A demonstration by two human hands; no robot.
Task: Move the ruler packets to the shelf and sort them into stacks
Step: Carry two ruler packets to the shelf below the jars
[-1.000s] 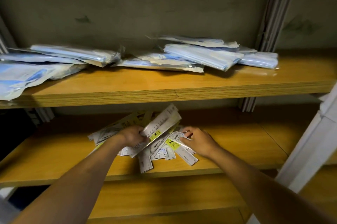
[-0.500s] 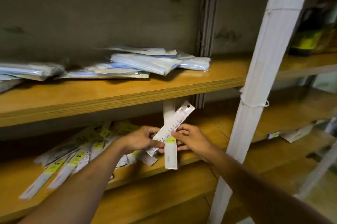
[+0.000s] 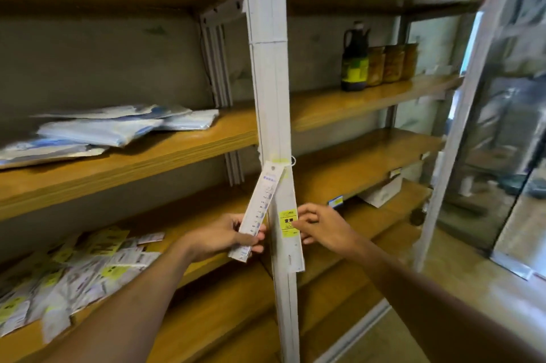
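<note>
Holding one ruler packet point(image 3: 260, 209) in the left hand point(image 3: 220, 237) and pinching another point(image 3: 288, 223) in the right hand point(image 3: 320, 228), both before the post point(image 3: 267, 67), the person seems mid-sort, and next likely lays each on the shelf point(image 3: 369, 161) in its own stack.

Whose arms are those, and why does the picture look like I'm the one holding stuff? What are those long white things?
A person wears a camera on their head, so you see what they see, looking down at their own arms. The left hand grips one ruler packet, tilted. The right hand pinches another ruler packet with a yellow label, held upright in front of the white shelf post. More ruler packets lie in a loose pile on the wooden shelf. One shelf up are blue plastic bags; farther right stand a dark bottle and jars.
</note>
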